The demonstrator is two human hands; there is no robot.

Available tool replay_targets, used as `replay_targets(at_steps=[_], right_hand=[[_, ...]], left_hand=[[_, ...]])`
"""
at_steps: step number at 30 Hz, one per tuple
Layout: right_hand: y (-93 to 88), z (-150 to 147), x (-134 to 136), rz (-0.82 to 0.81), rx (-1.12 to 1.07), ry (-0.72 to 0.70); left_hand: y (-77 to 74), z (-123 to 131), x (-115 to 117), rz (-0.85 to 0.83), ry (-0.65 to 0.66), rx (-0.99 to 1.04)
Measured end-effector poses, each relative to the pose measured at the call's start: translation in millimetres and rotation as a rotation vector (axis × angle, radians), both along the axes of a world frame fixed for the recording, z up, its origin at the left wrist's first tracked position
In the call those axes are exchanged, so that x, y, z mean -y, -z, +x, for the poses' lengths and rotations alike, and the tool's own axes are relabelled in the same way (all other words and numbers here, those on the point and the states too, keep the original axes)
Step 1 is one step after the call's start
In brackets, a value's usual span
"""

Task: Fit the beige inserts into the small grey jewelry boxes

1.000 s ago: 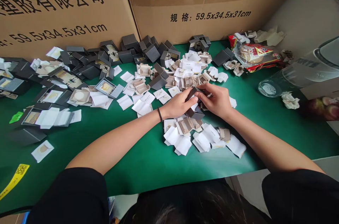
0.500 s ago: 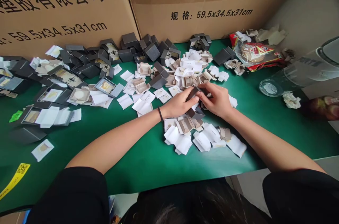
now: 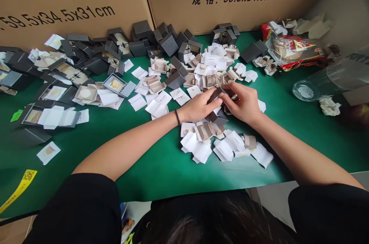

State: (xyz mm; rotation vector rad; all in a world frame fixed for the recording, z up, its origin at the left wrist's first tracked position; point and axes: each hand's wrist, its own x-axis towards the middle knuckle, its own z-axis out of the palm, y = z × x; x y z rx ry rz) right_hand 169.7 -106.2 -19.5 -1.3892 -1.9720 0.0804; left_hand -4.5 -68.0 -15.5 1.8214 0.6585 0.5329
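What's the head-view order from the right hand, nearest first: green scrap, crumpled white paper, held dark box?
1. Dark box: between right hand and left hand.
2. Crumpled white paper: off to the right.
3. Green scrap: far left.

The sole view, head-worn, looks forward and steeply down from close above the green worktop, taking in left hand and right hand near mid-frame, cardboard cartons beyond.

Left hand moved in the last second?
No clear move: left hand keeps its place against the white papers below it; the whole view has shifted.
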Motion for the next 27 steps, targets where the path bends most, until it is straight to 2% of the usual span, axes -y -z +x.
replay_targets(at_steps=[27], right_hand=[[-0.1, -0.2, -1.8, -0.016, 0.029, -0.041]], left_hand=[[-1.8, -0.6, -0.4, 0.026, 0.005, -0.021]])
